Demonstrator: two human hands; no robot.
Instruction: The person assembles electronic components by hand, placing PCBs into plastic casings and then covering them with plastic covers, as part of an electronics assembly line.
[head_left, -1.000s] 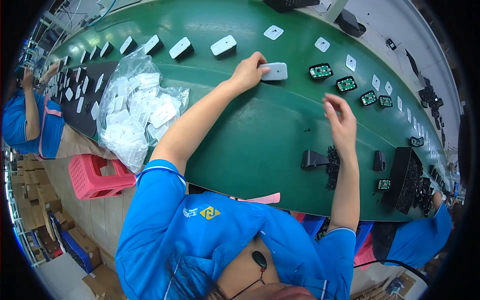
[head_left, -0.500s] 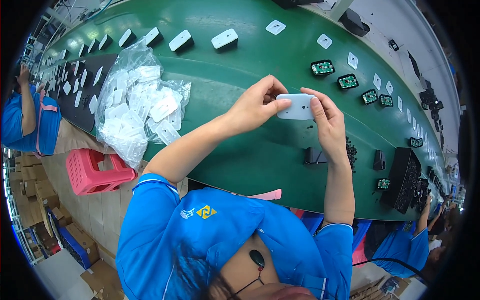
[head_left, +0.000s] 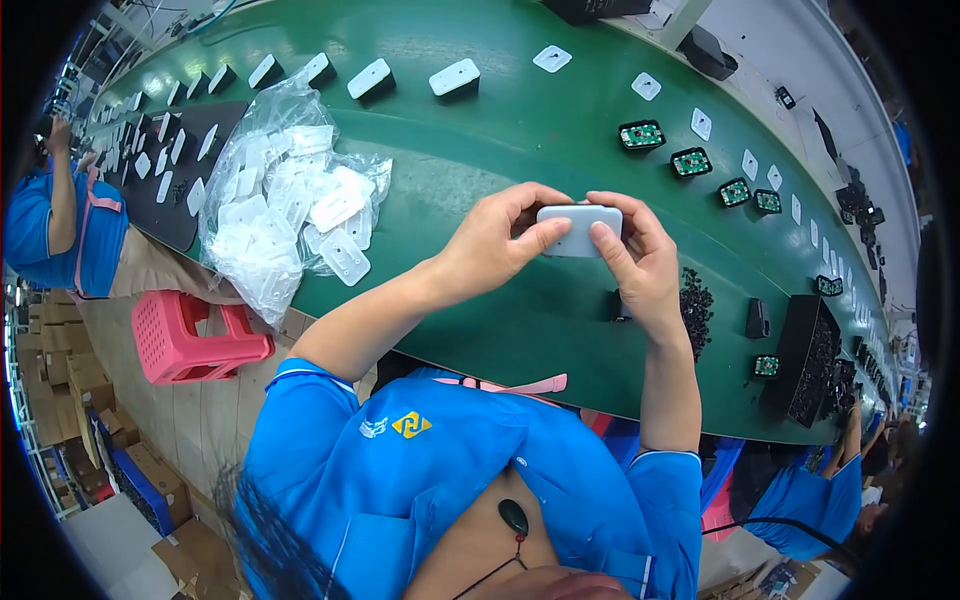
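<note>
Over the green table, a pale, rounded rectangular plastic cover (head_left: 578, 240) is held level between both of my hands. My left hand (head_left: 505, 230) grips its left end, thumb across the face and fingers behind. The right end is pinched by my right hand (head_left: 638, 255), with its thumb on the face. A darker rim shows along the cover's upper edge; whether a housing lies beneath it is hidden. Beyond my right wrist lies a heap of small black parts (head_left: 695, 312). A dark housing (head_left: 620, 306) is partly hidden behind that hand.
A clear plastic bag (head_left: 255, 260) of white covers lies to the left. White-topped black housings (head_left: 372, 80) line the far side. Open housings with green circuit boards (head_left: 641, 135) curve along the right, near a black bin (head_left: 803, 360). Co-workers sit at both ends.
Both hands have drawn the cover slightly left and toward me, tipping its face. My right fingers now curl over its top edge.
</note>
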